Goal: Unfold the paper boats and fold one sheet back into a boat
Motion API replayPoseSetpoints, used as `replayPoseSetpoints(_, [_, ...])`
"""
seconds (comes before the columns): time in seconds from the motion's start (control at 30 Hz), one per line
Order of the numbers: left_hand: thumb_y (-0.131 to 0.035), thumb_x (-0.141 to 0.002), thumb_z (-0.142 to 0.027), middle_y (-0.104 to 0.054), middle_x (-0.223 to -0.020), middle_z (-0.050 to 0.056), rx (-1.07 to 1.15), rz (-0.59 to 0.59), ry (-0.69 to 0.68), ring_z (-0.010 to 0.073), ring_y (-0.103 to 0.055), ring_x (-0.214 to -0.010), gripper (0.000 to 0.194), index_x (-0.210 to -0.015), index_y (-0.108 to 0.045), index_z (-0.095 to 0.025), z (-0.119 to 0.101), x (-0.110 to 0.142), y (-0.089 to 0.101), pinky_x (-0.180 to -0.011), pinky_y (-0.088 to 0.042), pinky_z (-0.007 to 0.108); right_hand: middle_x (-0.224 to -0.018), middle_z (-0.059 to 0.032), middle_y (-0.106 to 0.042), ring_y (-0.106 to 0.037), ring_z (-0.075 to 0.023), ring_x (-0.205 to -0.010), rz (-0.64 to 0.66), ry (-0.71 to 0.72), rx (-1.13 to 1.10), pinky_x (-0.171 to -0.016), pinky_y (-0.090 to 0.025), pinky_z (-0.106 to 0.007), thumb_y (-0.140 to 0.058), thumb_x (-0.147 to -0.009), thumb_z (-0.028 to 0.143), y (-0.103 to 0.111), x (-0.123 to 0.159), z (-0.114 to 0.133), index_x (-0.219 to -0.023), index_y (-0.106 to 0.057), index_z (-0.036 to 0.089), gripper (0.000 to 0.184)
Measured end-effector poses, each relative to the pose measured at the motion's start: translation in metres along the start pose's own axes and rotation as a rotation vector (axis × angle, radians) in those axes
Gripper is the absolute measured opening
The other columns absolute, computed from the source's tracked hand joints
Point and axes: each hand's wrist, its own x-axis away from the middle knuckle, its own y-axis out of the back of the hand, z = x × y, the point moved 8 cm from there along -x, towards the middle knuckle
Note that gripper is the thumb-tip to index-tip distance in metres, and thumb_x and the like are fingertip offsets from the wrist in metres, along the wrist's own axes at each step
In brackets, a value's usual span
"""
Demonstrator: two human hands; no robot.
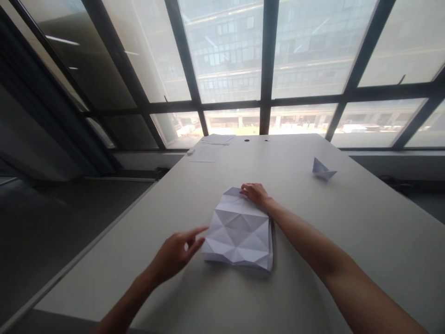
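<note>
Right hand (255, 194) on far edge of creased white paper sheet (239, 234), fingertips touching it; pinch or plain rest, can't tell. Sheet lies flat on the table (351, 222), faceted origami fold pattern, just below that hand. Left hand (173, 256) open, fingers spread, just off the sheet's left edge, contact not evident. Folded paper boat (323, 169) well right of right hand. Loose papers (217, 139) well ahead of both hands.
</note>
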Motion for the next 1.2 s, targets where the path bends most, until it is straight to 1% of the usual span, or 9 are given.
replayPoseSetpoints(0.1, [-0.044, -0.095, -0.046, -0.070, -0.102, 0.005, -0.074, -0.160, -0.055, 0.0217, -0.064, -0.086, 0.040, -0.120, -0.067, -0.024, -0.026, -0.035, 0.045, -0.080, -0.046, 0.030, -0.115, -0.0096, -0.068, -0.063, -0.0202, -0.104, 0.011, 0.024, 0.030, -0.084, -0.041, -0.026, -0.043, -0.099, 0.044, 0.002, 0.002, 0.004, -0.114, -0.064, 0.021, 0.035])
replayPoseSetpoints(0.17, [-0.042, -0.096, -0.043, -0.069, -0.108, 0.006, -0.104, -0.080, -0.160, 0.0227, -0.063, -0.093, 0.040, -0.122, -0.065, -0.024, -0.057, -0.068, 0.041, -0.085, -0.046, 0.031, -0.115, -0.0106, -0.068, -0.064, -0.0205, -0.102, 0.013, 0.039, 0.046, -0.083, -0.041, -0.026, -0.043, -0.099, 0.044, 0.004, 0.003, 0.007, -0.114, -0.064, 0.019, 0.036])
replayPoseSetpoints(0.33, [-0.042, -0.095, -0.033, -0.062, -0.124, 0.013, -0.240, 0.217, -0.380, 0.0289, -0.053, -0.118, 0.038, -0.121, -0.065, -0.016, -0.109, -0.127, -0.065, -0.104, -0.038, 0.041, -0.114, -0.0110, -0.069, -0.064, -0.0220, -0.104, -0.013, -0.008, 0.058, -0.086, -0.042, -0.028, -0.044, -0.097, 0.044, 0.009, 0.005, 0.007, -0.115, -0.063, 0.020, 0.035])
replayPoseSetpoints(0.43, [-0.044, -0.094, -0.046, -0.041, -0.149, 0.014, -0.311, 0.197, -0.295, 0.0360, -0.032, -0.138, 0.055, -0.141, -0.045, -0.019, -0.093, -0.133, -0.122, -0.110, -0.027, 0.056, -0.110, -0.0112, -0.070, -0.065, -0.0222, -0.103, -0.033, -0.109, 0.064, -0.086, -0.042, -0.030, -0.040, -0.098, 0.045, 0.011, 0.008, -0.007, -0.122, -0.060, 0.022, 0.039])
replayPoseSetpoints(0.53, [-0.028, -0.098, -0.052, -0.019, -0.160, 0.009, -0.334, 0.134, -0.276, 0.0355, -0.009, -0.146, 0.061, -0.152, -0.025, -0.024, -0.075, -0.125, -0.146, -0.114, -0.008, 0.062, -0.106, -0.0132, -0.072, -0.066, -0.0235, -0.099, -0.033, -0.197, 0.073, -0.084, -0.043, -0.032, -0.038, -0.099, 0.046, 0.014, 0.014, -0.032, -0.120, -0.062, 0.020, 0.041])
replayPoseSetpoints(0.8, [-0.023, -0.097, -0.057, -0.014, -0.161, 0.002, -0.349, 0.136, -0.267, 0.0366, 0.000, -0.147, 0.060, -0.152, -0.022, -0.034, -0.070, -0.118, -0.143, -0.113, -0.001, 0.062, -0.113, -0.0189, -0.065, -0.061, -0.0262, -0.104, -0.112, -0.434, 0.066, -0.087, -0.042, -0.036, -0.028, -0.100, 0.025, 0.041, 0.046, -0.085, -0.118, -0.062, 0.013, 0.040])
replayPoseSetpoints(0.97, [-0.026, -0.096, -0.060, -0.012, -0.161, 0.003, -0.328, 0.210, -0.261, 0.0392, -0.002, -0.146, 0.062, -0.152, -0.021, -0.035, -0.065, -0.130, -0.143, -0.111, -0.002, 0.065, -0.137, -0.0183, -0.050, -0.044, -0.0290, -0.124, -0.280, -0.265, 0.002, -0.102, -0.033, -0.040, -0.034, -0.095, 0.018, 0.032, 0.090, -0.016, -0.136, -0.050, 0.014, 0.045])
replayPoseSetpoints(1.1, [-0.031, -0.096, -0.053, -0.027, -0.158, 0.006, -0.305, 0.287, -0.270, 0.0274, -0.024, -0.144, 0.060, -0.151, -0.027, -0.028, -0.048, -0.153, -0.136, -0.116, -0.018, 0.045, -0.147, -0.0224, -0.039, -0.033, -0.0314, -0.136, -0.144, -0.137, -0.067, -0.112, -0.023, -0.042, -0.038, -0.095, 0.037, -0.010, 0.121, 0.029, -0.144, -0.037, 0.004, 0.059])
replayPoseSetpoints(1.2, [-0.026, -0.098, -0.045, -0.020, -0.159, 0.009, -0.361, 0.185, -0.196, 0.0245, -0.017, -0.146, 0.060, -0.152, -0.026, -0.019, -0.028, -0.171, -0.126, -0.117, -0.013, 0.044, -0.154, -0.0233, -0.027, -0.022, -0.0328, -0.143, -0.079, -0.093, -0.073, -0.115, -0.016, -0.047, -0.034, -0.097, 0.044, -0.024, 0.130, 0.035, -0.146, -0.035, 0.004, 0.064])
